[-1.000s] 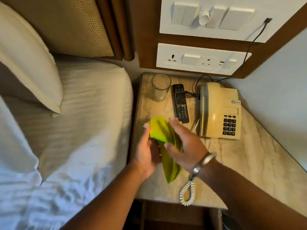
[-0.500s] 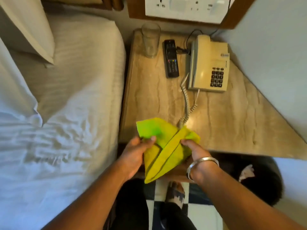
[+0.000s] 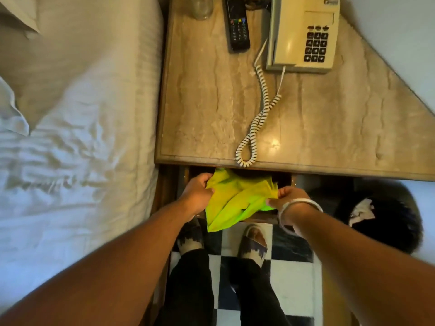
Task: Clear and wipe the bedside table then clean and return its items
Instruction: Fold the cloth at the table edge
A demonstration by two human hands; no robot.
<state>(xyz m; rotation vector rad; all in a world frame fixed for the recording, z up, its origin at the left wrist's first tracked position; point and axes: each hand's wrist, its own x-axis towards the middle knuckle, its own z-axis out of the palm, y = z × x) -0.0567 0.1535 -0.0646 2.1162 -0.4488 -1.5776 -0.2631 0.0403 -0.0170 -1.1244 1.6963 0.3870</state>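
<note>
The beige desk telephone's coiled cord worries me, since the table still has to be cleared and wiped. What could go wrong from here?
1. The coiled white handset cord loops right to the marble bedside table's front edge; a sweep of the yellow-green cloth could snag it and drag the beige desk telephone.
2. The clear drinking glass stands near the back edge beside the black remote control; a careless wipe might tip it.

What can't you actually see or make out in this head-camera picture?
- Drinking glass: its top is cut off by the upper edge.
- Remote control: far end cut off; button labels too small.
- Space under the bedside table: dark, partly hidden by the green cloth.
</note>
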